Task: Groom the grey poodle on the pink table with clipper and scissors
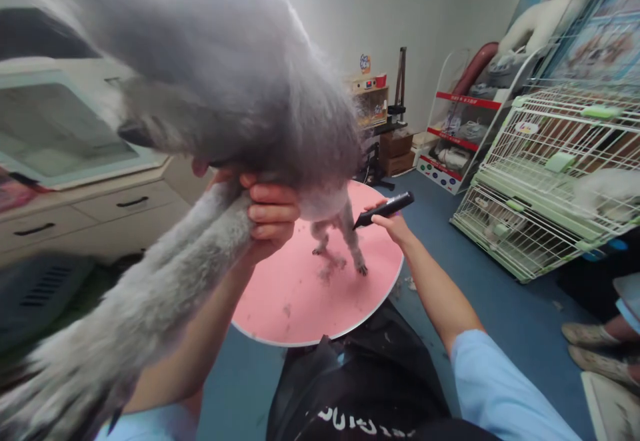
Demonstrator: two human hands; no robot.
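Note:
A grey, fluffy dog [220, 74] fills the upper left, its front half lifted close to the camera. My left hand [267, 218] is wrapped round the dog's raised front legs [150, 294], which stretch down to the lower left. The dog's hind legs [345, 241] stand on a round pink table [300, 301]. My right hand [395, 224] grips a black hair clipper [385, 209], its head pointing at the hind legs. Bits of cut fur lie on the table.
White wire cages [550, 181] stand at the right on the blue floor, with a white rack of supplies [460, 134] behind them. A pale cabinet with drawers [85, 208] lines the left wall. Another person's feet [600, 348] show at the far right.

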